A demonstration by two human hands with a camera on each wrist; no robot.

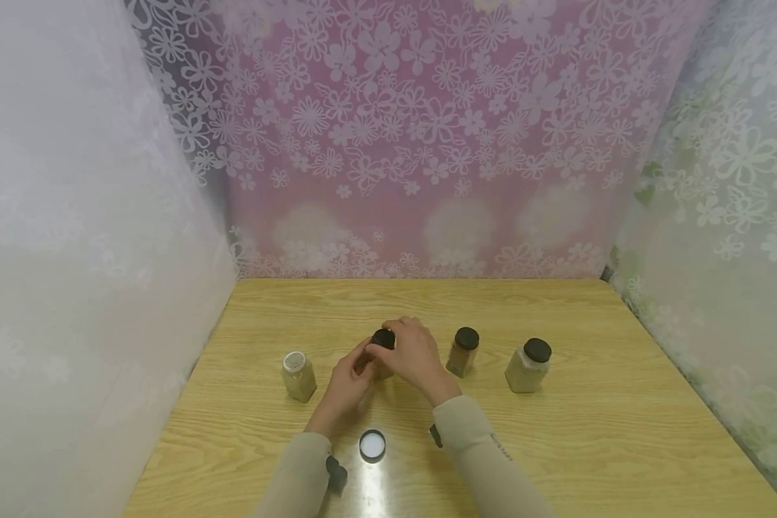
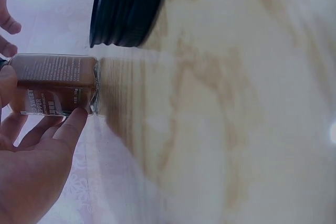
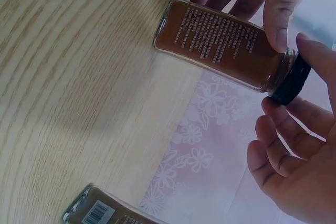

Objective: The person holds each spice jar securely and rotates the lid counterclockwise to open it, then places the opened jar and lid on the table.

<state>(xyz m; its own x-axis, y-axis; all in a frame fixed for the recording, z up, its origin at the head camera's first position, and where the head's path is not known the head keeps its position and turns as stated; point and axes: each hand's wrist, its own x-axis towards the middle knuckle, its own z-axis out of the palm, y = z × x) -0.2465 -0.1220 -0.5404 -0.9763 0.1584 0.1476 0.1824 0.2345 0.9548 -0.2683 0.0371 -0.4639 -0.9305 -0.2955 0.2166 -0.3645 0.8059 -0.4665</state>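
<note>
My left hand (image 1: 346, 385) grips a square glass jar of reddish-brown spice (image 3: 215, 45) near the middle of the table. Printed text covers its side, and in the left wrist view the label partly reads "sweet pepper". The jar's base is at the tabletop. Thumb and fingers of my right hand (image 1: 416, 354) pinch the black cap (image 3: 291, 82) on the jar's neck. Nearer to me, a loose black cap (image 1: 372, 446) lies with its white inside facing up. Left of my hands stands a spice jar (image 1: 299, 378) without a cap, its white top showing.
To the right of my hands stands another reddish-brown spice jar (image 1: 462, 352) with a black cap. Farther right is a wider jar of pale contents (image 1: 527, 368), also black-capped. Flowered curtains (image 1: 421, 144) enclose the wood-grain table (image 1: 621, 432) at the back and both sides.
</note>
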